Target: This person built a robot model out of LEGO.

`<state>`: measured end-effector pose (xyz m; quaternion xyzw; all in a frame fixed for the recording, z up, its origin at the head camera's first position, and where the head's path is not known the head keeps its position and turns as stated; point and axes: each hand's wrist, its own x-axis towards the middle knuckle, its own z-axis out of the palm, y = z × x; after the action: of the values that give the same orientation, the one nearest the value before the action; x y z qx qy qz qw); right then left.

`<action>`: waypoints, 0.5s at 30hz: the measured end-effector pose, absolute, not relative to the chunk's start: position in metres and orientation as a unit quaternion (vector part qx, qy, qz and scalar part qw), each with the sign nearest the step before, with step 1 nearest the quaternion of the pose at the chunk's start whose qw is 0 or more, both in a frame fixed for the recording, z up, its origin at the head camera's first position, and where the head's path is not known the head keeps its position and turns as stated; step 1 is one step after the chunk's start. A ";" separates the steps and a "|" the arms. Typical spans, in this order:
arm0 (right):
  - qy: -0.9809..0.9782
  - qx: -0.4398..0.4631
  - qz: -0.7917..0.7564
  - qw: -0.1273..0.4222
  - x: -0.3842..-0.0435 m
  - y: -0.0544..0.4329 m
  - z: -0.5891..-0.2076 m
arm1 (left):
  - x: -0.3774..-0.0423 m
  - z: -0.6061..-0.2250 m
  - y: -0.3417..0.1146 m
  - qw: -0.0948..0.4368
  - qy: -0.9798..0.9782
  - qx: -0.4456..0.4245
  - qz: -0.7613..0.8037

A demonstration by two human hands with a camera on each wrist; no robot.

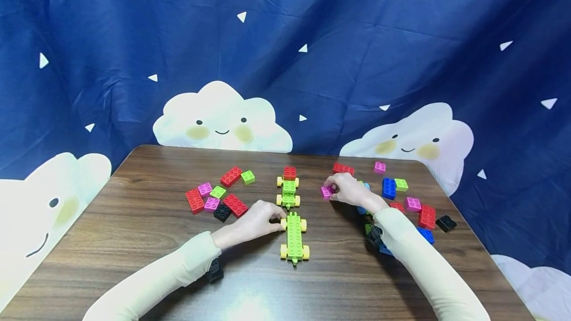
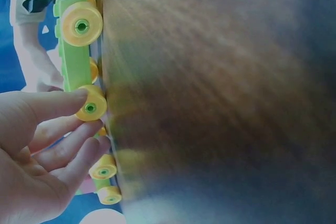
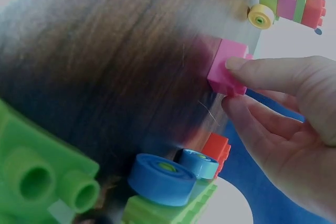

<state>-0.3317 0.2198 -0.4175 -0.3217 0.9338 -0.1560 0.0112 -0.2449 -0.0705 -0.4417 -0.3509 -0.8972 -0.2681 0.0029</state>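
My left hand [image 1: 255, 223] pinches a yellow wheel [image 2: 91, 103] of a flat green toy car base [image 1: 294, 237] between thumb and fingers. This base stands lengthwise on the table, its studs bare. Just beyond its far end is a second green wheeled car [image 1: 289, 188]. In the right wrist view that car carries a pink brick [image 3: 287, 1], a green piece and a red brick [image 3: 313, 10]. Farther right, my right hand [image 1: 350, 189] holds a pink brick [image 3: 227, 65] between thumb and index finger, low at the tabletop.
Left of the cars lie loose red bricks [image 1: 235, 205], pink ones, green ones and a black brick [image 1: 222, 212]. Around my right forearm are a blue brick [image 1: 389, 188], red bricks [image 1: 427, 217], a black piece [image 1: 446, 223] and a blue-wheeled green piece [image 3: 163, 179]. A blue curtain [image 1: 285, 63] hangs behind the table.
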 end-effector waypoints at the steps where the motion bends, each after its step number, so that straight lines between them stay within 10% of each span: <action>1: 0.934 -0.322 -0.157 0.009 -0.331 0.220 -0.418 | -0.245 -0.442 -0.071 0.004 -0.897 -0.351 -0.268; 15: 0.929 -0.331 -0.163 -0.035 -0.321 0.220 -0.421 | -0.245 -0.442 -0.071 -0.002 -0.894 -0.351 -0.277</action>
<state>-0.3209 0.2203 -0.4208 -0.3310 0.9287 -0.1633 -0.0349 -0.2453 -0.0714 -0.4416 -0.3512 -0.8944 -0.2771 -0.0017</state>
